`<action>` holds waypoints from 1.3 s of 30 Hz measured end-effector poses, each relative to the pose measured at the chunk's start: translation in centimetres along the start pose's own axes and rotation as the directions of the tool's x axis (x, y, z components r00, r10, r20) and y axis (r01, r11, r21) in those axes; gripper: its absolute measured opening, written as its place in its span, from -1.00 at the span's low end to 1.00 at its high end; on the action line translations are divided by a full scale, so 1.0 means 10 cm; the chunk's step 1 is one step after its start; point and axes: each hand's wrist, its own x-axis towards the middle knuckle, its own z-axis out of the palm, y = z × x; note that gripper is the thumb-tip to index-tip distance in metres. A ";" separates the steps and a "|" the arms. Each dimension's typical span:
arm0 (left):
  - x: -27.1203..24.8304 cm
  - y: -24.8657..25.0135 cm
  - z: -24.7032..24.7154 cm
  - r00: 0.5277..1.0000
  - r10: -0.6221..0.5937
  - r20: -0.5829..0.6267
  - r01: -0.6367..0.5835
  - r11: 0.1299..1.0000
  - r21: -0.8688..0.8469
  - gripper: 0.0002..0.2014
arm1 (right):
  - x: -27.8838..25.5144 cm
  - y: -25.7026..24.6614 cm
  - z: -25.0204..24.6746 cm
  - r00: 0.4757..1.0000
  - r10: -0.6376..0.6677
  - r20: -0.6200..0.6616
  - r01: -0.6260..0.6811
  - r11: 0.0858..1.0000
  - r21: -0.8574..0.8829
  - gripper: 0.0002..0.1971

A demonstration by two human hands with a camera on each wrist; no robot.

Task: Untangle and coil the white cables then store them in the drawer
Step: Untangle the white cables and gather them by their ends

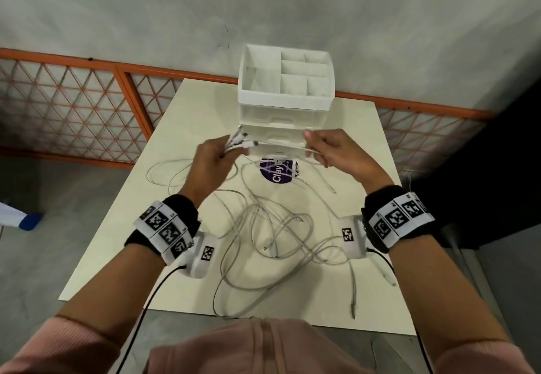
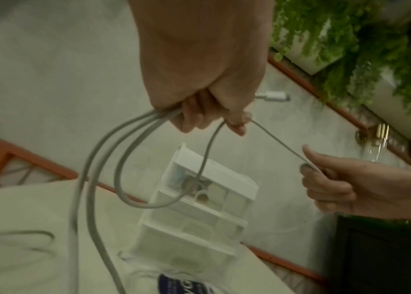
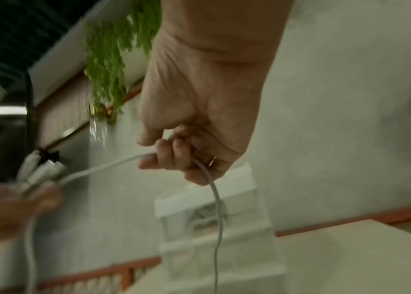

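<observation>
The pale surface (image 1: 187, 256) carries everything, its far edge at 12 o'clock against a grey wall with an orange lattice rail (image 1: 73, 87). At 12 o'clock on it stands the white drawer unit (image 1: 285, 101), an open divided tray on top and clear drawers stacked beneath, their fronts facing the person. The white cables (image 1: 272, 236) lie in a loose tangle from the middle of the surface toward 6 o'clock, loops crossing one another, with stray ends trailing toward 5 o'clock and one loop out at 9 o'clock. Both hands are raised in front of the drawers. The left hand (image 1: 209, 163), at 10 o'clock, has its fingers curled round a bunch of cable ends, the plugs (image 1: 244, 141) fanning up and out toward 1 o'clock. From there one strand runs nearly level, 9 to 3 o'clock, to the right hand (image 1: 330, 148), which pinches it between thumb and fingers. Under the strand lies a round purple sticker (image 1: 278, 173), its white writing beginning "Clay"; the rest is hidden.
</observation>
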 end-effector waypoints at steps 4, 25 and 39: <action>0.06 -0.21 -0.28 0.977 0.019 -0.212 -0.008 0.999 0.050 -0.85 | -0.08 0.32 -0.17 0.982 0.136 -0.129 -0.160 0.968 -0.192 -0.39; -0.15 -0.68 -0.51 0.761 -0.464 0.454 0.174 0.820 0.546 -0.81 | -0.93 1.52 0.34 0.726 0.638 0.258 -0.529 0.757 -0.384 -0.55; -0.17 -0.61 -0.11 0.756 -0.419 0.504 0.207 0.882 0.423 -0.72 | -0.25 1.28 1.05 0.928 0.348 0.135 -0.303 0.914 -0.272 -0.80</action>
